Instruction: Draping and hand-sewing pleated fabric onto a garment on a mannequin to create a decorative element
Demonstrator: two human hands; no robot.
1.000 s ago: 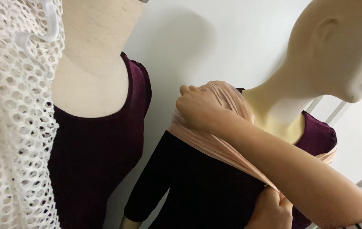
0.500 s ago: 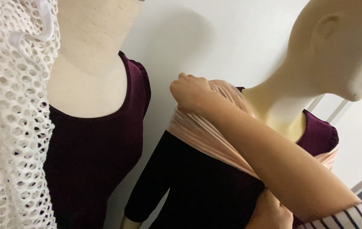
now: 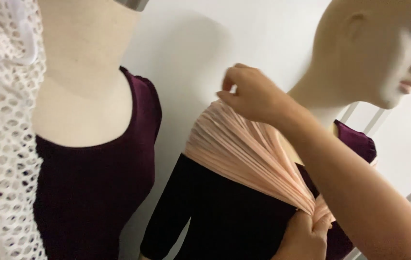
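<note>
A moment before, my right hand (image 3: 256,94) had lain flat on the mannequin's shoulder, pressing the pleated peach fabric (image 3: 244,154) down. Now it had lifted just clear of that shoulder, fingers loosely curled, thumb near the forefinger, gripping nothing that I could see. The fabric had not shifted, fanned over the shoulder and narrowing down across the chest. As I judged it, the drape was holding its place up there without my palm.

My left hand (image 3: 306,238) was closed tight around the gathered end of the fabric, low on the mannequin's front, at the bottom edge of my view.

The fabric lay over a dark velvet top (image 3: 225,216) worn by the mannequin (image 3: 374,53), whose head rose just beside my right wrist. My own right forearm crossed in front of its chest and hid the far shoulder's drape. To the left stood a headless dress form (image 3: 85,91) in a maroon top (image 3: 94,192), well apart from the fabric. A white mesh garment (image 3: 3,159) hung at the left edge. A plain white wall (image 3: 191,48) stood behind.
</note>
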